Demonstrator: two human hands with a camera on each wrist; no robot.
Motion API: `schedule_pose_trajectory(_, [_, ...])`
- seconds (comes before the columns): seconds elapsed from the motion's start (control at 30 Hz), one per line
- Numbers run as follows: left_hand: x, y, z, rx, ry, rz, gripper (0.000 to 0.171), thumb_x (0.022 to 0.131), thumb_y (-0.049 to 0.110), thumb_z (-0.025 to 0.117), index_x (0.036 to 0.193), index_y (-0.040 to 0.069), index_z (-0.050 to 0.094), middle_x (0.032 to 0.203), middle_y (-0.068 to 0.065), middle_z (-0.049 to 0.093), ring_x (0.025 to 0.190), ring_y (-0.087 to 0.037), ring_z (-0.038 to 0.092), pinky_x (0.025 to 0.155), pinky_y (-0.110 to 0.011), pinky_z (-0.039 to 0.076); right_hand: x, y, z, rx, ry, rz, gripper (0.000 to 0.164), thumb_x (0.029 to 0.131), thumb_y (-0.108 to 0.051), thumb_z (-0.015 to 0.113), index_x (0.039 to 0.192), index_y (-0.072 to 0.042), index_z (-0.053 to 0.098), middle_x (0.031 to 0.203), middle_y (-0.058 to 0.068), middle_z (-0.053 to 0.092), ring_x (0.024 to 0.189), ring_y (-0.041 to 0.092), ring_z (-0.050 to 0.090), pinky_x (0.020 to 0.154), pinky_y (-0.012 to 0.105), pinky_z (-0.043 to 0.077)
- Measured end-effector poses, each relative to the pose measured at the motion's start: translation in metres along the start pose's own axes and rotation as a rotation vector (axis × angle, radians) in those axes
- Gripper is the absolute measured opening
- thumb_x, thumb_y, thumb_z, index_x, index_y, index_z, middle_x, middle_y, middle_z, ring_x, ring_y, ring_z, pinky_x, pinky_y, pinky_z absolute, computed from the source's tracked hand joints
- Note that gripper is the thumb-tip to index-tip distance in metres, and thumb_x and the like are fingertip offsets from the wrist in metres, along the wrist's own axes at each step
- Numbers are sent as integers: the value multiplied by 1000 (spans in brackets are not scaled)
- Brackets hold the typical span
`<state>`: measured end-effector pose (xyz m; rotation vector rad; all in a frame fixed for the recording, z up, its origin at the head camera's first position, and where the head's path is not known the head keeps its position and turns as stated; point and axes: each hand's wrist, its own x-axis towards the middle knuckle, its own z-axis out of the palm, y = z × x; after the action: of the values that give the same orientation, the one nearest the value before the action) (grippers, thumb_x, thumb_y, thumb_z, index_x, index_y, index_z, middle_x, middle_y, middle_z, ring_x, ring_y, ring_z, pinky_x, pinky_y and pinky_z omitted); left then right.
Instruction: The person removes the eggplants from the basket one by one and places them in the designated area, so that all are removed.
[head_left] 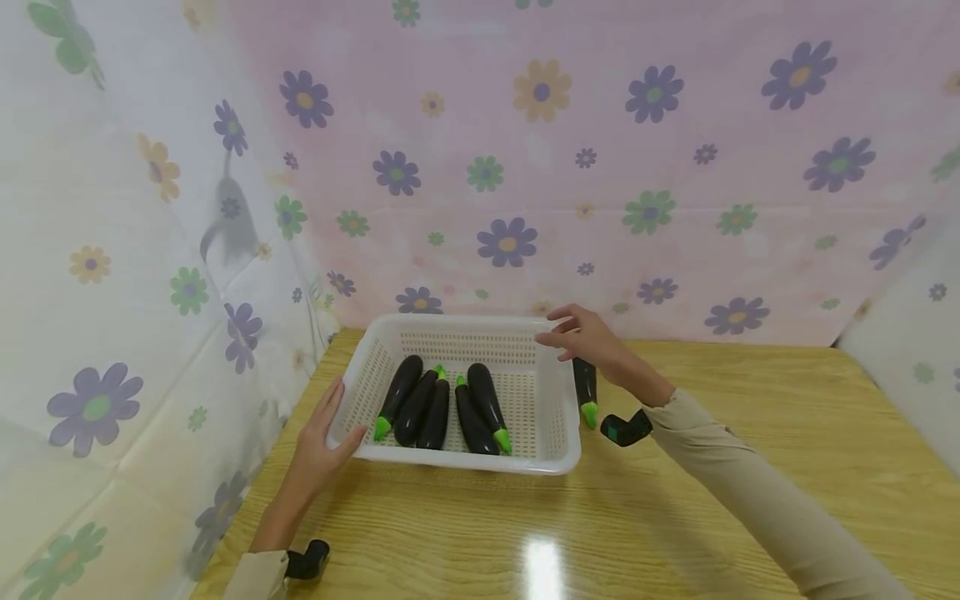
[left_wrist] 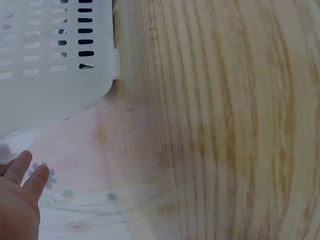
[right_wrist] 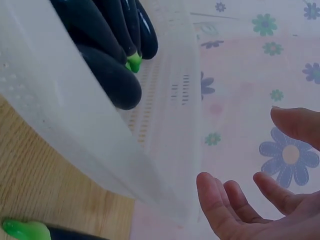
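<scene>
A white plastic basket [head_left: 480, 464] with slotted walls holds several dark eggplants [head_left: 405, 387] with green stems. My left hand [head_left: 318, 442] is at its left side, thumb by the front corner and straight fingers along the rim. The left wrist view shows those fingertips [left_wrist: 36, 177] right at the basket's rim. Above the back right corner hovers my right hand [head_left: 585, 337], fingers spread and loosely bent, holding nothing. Another eggplant [head_left: 586, 387] lies outside the basket on the right, its far end partly hidden by that hand; its green stem [right_wrist: 25, 230] shows in the right wrist view.
Everything stands on a wood-grain table [head_left: 720, 400]. A flower-patterned cloth [head_left: 570, 208] hangs behind it, and another cloth wall [head_left: 135, 333] runs along the left. Black wrist cameras [head_left: 626, 428] sit on both forearms.
</scene>
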<state>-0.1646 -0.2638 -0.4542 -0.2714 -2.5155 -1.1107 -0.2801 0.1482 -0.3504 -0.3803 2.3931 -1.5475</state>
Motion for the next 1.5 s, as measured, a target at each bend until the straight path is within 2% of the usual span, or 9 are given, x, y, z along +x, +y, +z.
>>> schedule_pose_trajectory(0.23, [0,-1,-1,5,0,-10,79,84,24,70,148,2,29,153,-13,26,136,-38,28,100,-61,30,6,-7,13,38,-59,7,64,89,-29,66,137,0,37,127,24,43,105,36,54,89,49,47])
schedule_pose_trajectory(0.57, [1,-1,-2,-2,-8,-13,79,85,25,70,149,4,28,154,-11,25,137,-37,27,101,-61,29,14,-10,26,64,-89,55,65,89,-22,66,139,5,34,125,26,48,114,45,49,87,47,49])
schedule_pose_trajectory(0.73, [0,-2,-2,-12,6,2,78,84,23,70,148,4,29,154,-10,26,137,-36,26,101,-60,28,16,-11,31,75,-125,58,64,90,-23,64,140,3,33,125,25,48,110,41,51,88,49,47])
schedule_pose_trajectory(1.03, [0,-2,0,-3,0,-3,78,85,25,70,149,6,29,154,-7,24,138,-34,25,103,-59,27,25,-8,44,67,-144,102,61,91,-22,64,137,4,35,122,24,48,105,37,54,87,47,49])
schedule_pose_trajectory(1.5, [0,-3,1,17,-2,-2,77,86,27,69,149,8,29,154,-6,24,138,-34,26,102,-59,28,38,1,63,79,-141,161,61,87,-19,68,135,2,37,117,20,52,111,45,50,87,50,48])
